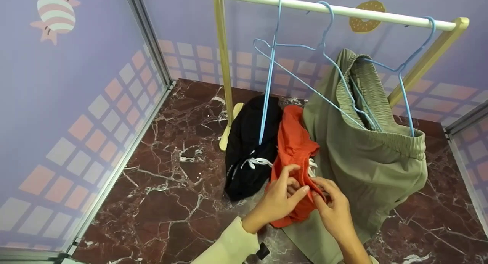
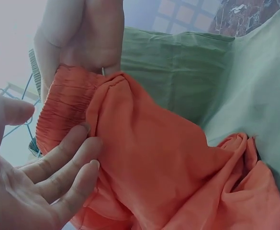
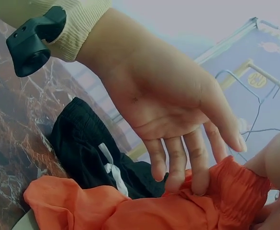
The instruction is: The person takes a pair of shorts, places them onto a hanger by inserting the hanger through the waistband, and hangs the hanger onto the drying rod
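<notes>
Red elastic-waisted shorts (image 1: 293, 142) lie bunched between black drawstring bottoms (image 1: 248, 142) and olive-green trousers (image 1: 354, 161). My right hand (image 1: 335, 205) pinches the shorts' waistband between thumb and fingers; in the left wrist view this hand (image 2: 87, 38) is at the top. My left hand (image 1: 278, 199) is at the waistband's other side, its fingertips touching the red cloth. In the right wrist view the left hand's (image 3: 163, 96) fingers reach down onto the fabric, with the thumb held apart. A white drawstring (image 1: 312, 166) shows beside the waistband.
A rack with a white rail (image 1: 366, 14) and wooden posts (image 1: 225, 61) stands behind. Blue hangers (image 1: 270, 73) hang from it; the right-hand hanger (image 1: 406, 92) goes into the olive trousers' waist. Marble-patterned floor (image 1: 164, 180) spreads below, with purple wall panels (image 1: 95, 46) around.
</notes>
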The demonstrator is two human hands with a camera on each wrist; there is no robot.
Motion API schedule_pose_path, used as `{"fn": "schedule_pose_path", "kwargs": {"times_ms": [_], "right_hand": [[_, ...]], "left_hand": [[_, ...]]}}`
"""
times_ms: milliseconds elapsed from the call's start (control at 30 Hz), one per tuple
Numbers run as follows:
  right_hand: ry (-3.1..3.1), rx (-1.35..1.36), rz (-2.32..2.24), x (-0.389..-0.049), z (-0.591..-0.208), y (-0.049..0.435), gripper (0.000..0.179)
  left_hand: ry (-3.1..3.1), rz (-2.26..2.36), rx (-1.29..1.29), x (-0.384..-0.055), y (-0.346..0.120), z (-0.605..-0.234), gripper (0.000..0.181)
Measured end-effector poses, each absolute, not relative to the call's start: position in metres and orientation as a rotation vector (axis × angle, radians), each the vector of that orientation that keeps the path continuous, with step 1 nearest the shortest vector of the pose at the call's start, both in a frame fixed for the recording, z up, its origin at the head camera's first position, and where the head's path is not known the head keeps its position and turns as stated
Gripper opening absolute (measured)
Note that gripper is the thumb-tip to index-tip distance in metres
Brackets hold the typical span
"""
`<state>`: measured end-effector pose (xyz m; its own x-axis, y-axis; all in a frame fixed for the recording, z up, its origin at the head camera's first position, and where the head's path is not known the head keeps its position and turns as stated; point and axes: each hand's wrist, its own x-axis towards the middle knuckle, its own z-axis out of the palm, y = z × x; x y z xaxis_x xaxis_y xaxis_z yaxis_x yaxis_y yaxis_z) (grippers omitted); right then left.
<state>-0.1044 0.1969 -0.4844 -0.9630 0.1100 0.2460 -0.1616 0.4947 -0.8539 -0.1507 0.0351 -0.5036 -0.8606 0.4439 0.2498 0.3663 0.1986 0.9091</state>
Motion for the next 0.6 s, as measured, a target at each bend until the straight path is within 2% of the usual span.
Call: {"fn": "schedule_pose_path", "kwargs": {"times_ms": [400, 600], "right_hand": [[-2.318, 0.267, 1.251, -0.1032, -0.484, 0.1962, 0.045], [-2.287, 0.292, 1.233, -0.1017, -0.4815, 0.1969, 0.041]], "left_hand": [[2.339, 1.808, 0.68, -0.1558, 0.0336, -0.5093, 0.056], [2.304, 1.808, 0.541, -0.1576, 0.0331, -0.5127, 0.062]]}}
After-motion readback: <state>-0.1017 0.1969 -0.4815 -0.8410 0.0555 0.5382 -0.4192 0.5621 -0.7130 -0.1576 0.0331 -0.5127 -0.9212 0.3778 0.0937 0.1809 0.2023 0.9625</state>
